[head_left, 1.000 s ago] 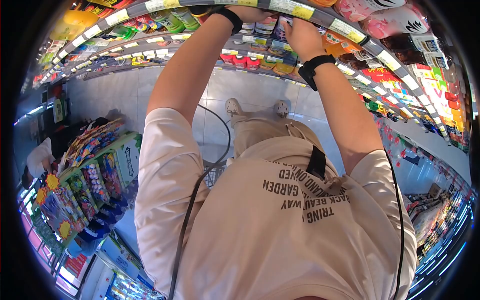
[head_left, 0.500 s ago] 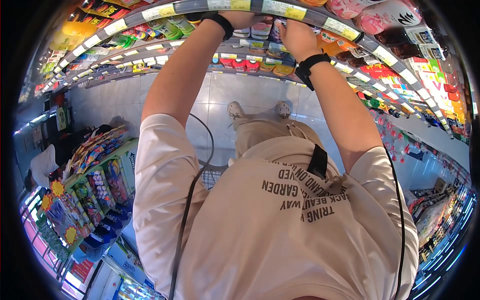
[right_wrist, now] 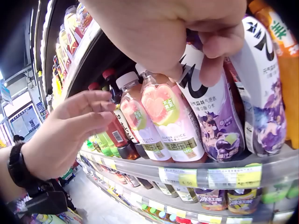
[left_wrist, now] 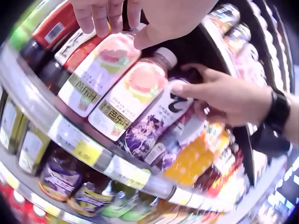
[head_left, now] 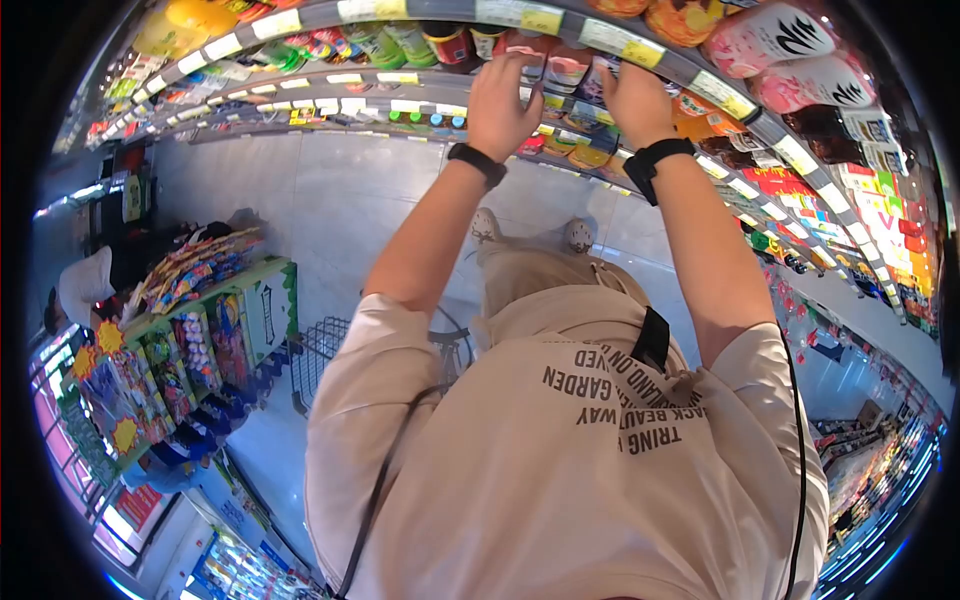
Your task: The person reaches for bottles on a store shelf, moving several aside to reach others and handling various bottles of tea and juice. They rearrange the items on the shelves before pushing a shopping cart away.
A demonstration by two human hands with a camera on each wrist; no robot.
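Note:
My left hand is just in front of two pink-and-white guava juice bottles, its fingers loosely bent and holding nothing. In the left wrist view, one guava juice bottle stands under those fingers, and the other guava juice bottle is beside it. My right hand holds the upper part of a white-and-purple drink bottle, thumb on the front and fingers around the side. That bottle stands on the shelf next to the guava juice. A matching purple drink bottle is to its right.
A shelf edge with price tags runs below the bottles. Orange drink bottles stand to the right, dark red-capped bottles to the left. A wire shopping cart is behind my left arm; a toy display stands farther left.
My left hand has drawn back from under the upper shelf edge and now shows whole before the guava juice bottles. The right hand stays at its bottle. More of the cart is visible.

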